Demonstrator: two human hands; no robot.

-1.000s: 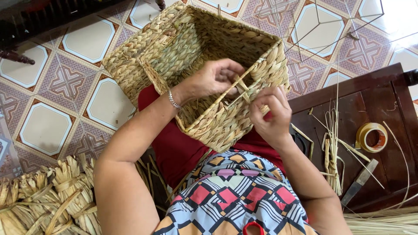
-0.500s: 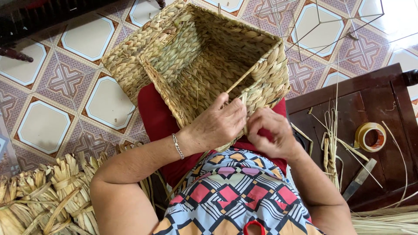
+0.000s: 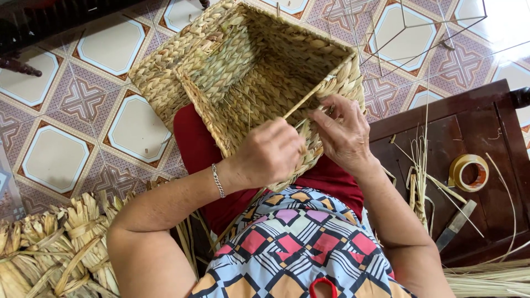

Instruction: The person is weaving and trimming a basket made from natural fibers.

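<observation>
The woven basket [image 3: 248, 83] rests tilted on my lap, its opening facing up at me. My left hand [image 3: 270, 154], at its near rim, is closed in a narrow grip on a stiff straw strand [image 3: 302, 100], while my right hand [image 3: 345, 135] pinches the rim's weave just beside it. Pulled too hard, I judge the strand could snap or loosen the braid.
</observation>
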